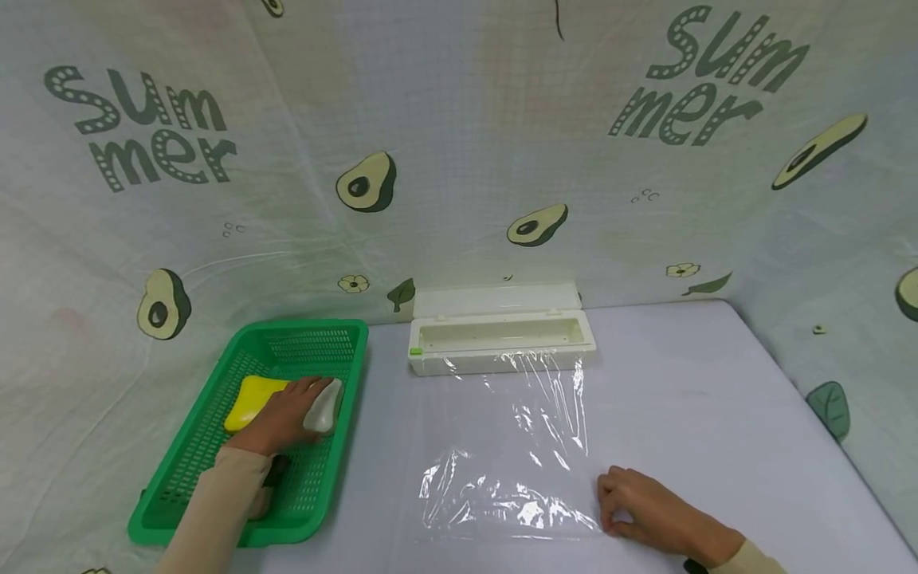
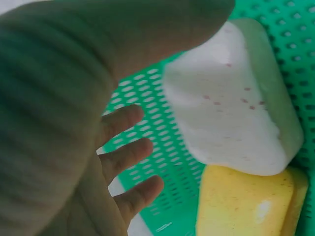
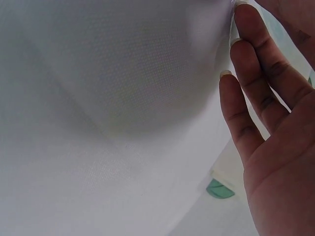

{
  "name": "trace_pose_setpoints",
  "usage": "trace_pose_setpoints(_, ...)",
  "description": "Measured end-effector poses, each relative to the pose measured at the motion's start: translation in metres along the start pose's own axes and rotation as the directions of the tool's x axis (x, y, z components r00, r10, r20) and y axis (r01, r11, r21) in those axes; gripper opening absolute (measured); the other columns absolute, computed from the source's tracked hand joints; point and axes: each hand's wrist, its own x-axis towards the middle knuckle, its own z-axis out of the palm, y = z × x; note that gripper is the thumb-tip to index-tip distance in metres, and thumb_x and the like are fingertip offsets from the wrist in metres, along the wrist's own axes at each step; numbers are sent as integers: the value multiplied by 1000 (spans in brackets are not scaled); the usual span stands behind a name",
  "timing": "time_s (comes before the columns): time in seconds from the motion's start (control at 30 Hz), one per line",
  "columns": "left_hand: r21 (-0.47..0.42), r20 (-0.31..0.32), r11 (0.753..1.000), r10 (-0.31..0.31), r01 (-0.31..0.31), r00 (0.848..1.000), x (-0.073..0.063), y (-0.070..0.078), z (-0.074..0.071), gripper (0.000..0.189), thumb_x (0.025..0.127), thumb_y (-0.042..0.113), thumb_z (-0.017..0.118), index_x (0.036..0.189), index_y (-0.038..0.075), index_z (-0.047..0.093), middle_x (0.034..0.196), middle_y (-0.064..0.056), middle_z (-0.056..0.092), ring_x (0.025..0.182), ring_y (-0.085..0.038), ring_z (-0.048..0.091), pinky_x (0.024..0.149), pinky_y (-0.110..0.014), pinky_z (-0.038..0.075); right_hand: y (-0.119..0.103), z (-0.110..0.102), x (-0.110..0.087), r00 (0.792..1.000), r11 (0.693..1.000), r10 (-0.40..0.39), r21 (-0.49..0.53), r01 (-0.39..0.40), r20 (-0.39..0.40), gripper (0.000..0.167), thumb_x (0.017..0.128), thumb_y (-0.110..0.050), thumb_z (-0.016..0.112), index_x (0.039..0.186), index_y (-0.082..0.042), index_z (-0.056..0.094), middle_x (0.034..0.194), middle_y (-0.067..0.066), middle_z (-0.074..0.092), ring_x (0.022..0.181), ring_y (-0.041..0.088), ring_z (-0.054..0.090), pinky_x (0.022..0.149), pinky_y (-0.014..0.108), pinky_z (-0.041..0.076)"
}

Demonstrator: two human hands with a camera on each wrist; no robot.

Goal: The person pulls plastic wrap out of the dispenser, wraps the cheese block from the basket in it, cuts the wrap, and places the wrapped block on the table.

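In the head view my left hand (image 1: 289, 414) reaches over a white soap-like bar (image 1: 324, 408) inside the green basket (image 1: 331, 470). The left wrist view shows three of its fingers spread apart from the white bar (image 2: 221, 98), while the thumb overlaps the bar's top edge. Beside it lies a yellow bar (image 1: 253, 401). My right hand (image 1: 641, 509) pinches the near right corner of a sheet of cling film (image 1: 512, 470) spread on the table. That film stretches from a white dispenser box (image 1: 495, 364) with its lid raised.
A dark item and a brownish item (image 1: 260, 504) lie in the basket, partly hidden by the left forearm. A white cloth covers the table (image 1: 688, 399). Behind and at the sides hangs a printed avocado curtain (image 1: 445, 143).
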Motion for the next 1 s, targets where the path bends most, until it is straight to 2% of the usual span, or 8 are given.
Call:
trace_pose_setpoints(0.17, 8, 59, 999, -36, 35, 998, 7, -4, 4, 104, 68, 12, 100, 153, -7, 43, 153, -37, 44, 136, -58, 44, 106, -74, 39, 1, 0, 1, 1000, 1000, -5, 7, 5, -7, 26, 71, -13, 96, 77, -29, 76, 89, -22, 54, 84, -5, 47, 68, 22, 47)
trace_pose_setpoints(0.4, 61, 100, 997, -59, 53, 993, 14, -11, 11, 103, 71, 12, 99, 154, -8, 41, 155, -38, 41, 138, -59, 42, 108, -73, 38, 3, 2, -1, 1000, 1000, -16, 4, 16, -14, 25, 72, -12, 95, 76, -29, 77, 89, -22, 54, 84, -4, 47, 68, 21, 46)
trace_pose_setpoints(0.63, 160, 44, 987, -27, 20, 999, 19, -20, 17, 88, 75, 13, 94, 148, -6, 50, 144, -33, 55, 129, -54, 51, 103, -68, 43, 3, 5, -5, 999, 1000, -32, -1, 31, -23, 25, 73, -12, 93, 77, -30, 76, 90, -22, 55, 84, -5, 46, 68, 19, 45)
trace_pose_setpoints(0.87, 177, -8, 984, -3, 4, 1000, 18, -21, 17, 81, 72, 15, 95, 142, -4, 58, 130, -27, 62, 119, -49, 55, 101, -66, 45, 2, 5, -5, 1000, 1000, -19, 1, 19, -7, 25, 74, -12, 93, 78, -30, 76, 90, -22, 55, 84, -5, 46, 69, 19, 46)
trace_pose_setpoints(1.0, 180, -60, 984, 1, 10, 998, 16, -19, 16, 80, 71, 15, 96, 139, -4, 59, 126, -26, 62, 115, -48, 55, 98, -65, 46, 2, 3, -4, 1000, 1000, -11, 1, 11, 13, 23, 75, -14, 92, 79, -31, 77, 90, -22, 55, 84, -6, 46, 69, 20, 47)
